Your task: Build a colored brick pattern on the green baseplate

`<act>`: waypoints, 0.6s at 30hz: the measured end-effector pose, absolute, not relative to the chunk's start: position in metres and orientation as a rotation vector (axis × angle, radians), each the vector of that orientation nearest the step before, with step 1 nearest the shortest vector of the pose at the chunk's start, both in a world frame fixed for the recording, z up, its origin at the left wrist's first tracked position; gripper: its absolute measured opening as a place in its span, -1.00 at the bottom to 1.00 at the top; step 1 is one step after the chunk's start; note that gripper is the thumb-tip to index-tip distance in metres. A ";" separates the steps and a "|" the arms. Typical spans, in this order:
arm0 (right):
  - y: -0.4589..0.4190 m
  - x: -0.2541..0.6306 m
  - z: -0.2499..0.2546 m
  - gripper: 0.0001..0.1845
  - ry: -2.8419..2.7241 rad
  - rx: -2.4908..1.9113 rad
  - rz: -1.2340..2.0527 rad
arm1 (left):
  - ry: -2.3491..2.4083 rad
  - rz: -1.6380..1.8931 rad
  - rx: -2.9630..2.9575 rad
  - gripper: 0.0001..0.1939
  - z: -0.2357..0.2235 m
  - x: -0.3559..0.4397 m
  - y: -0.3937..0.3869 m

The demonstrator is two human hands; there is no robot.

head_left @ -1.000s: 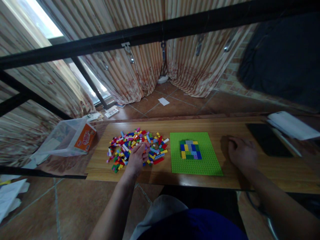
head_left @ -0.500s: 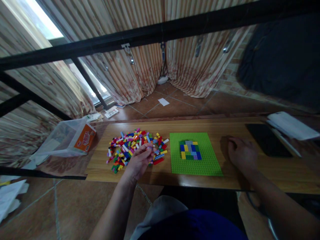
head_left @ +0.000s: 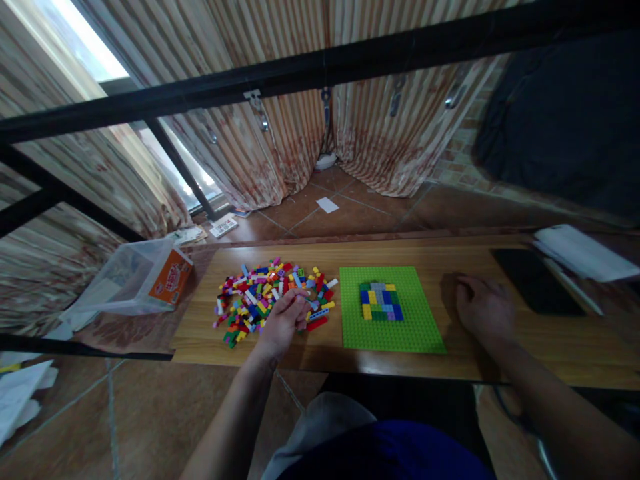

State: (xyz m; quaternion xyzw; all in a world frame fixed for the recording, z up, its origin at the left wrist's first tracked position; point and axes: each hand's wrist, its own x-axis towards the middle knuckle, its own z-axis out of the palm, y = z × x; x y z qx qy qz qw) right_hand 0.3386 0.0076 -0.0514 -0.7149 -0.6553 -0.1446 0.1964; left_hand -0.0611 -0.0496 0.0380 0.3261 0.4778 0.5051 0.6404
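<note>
Over the right part of a loose pile of toy building bricks (head_left: 260,303) is my left hand (head_left: 286,320), its fingers pinched together. What they hold, if anything, is too small and hidden to make out. To the right of the pile lies a green baseplate (head_left: 355,337). On it sits a flat block of joined bricks (head_left: 381,302) in blue, yellow, green, grey and light purple. My right hand (head_left: 485,310) rests on the table right of the baseplate, fingers curled in, with nothing visible in them.
The wooden table (head_left: 320,360) is long and narrow. A clear plastic box (head_left: 130,277) with an orange label stands off its left end. At the right are a black tablet-like slab (head_left: 537,280) and a white object (head_left: 585,250). A dark metal bar (head_left: 300,73) crosses beyond the table.
My left hand has turned slightly and its fingers have closed in more over the pile. My right hand and the bricks on the baseplate have stayed put.
</note>
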 end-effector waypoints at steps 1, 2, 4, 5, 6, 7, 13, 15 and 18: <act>0.008 0.338 -0.051 -0.63 -1.836 -2.007 -0.399 | 1.100 1.153 0.751 -0.65 0.038 -0.061 -0.049; 0.007 0.338 -0.050 -0.62 -1.835 -2.014 -0.391 | 1.110 1.154 0.758 -0.65 0.038 -0.061 -0.049; 0.007 0.338 -0.050 -0.61 -1.823 -2.029 -0.384 | 1.131 1.162 0.766 -0.66 0.037 -0.061 -0.048; 0.007 0.338 -0.050 -0.61 -1.819 -2.033 -0.387 | 1.142 1.168 0.769 -0.66 0.036 -0.061 -0.047; 0.007 0.338 -0.050 -0.61 -1.819 -2.033 -0.394 | 1.153 1.172 0.772 -0.66 0.036 -0.061 -0.047; 0.007 0.338 -0.050 -0.61 -1.823 -2.030 -0.401 | 1.166 1.176 0.776 -0.66 0.036 -0.061 -0.046; 0.008 0.338 -0.051 -0.62 -1.825 -2.012 -0.399 | 1.206 1.201 0.787 -0.68 0.033 -0.061 -0.046; 0.008 0.338 -0.052 -0.63 -1.815 -2.008 -0.409 | 1.183 1.209 0.785 -0.69 0.033 -0.059 -0.046; 0.009 0.340 -0.054 -0.64 -1.814 -1.983 -0.428 | 1.119 1.208 0.729 -0.67 0.038 -0.056 -0.048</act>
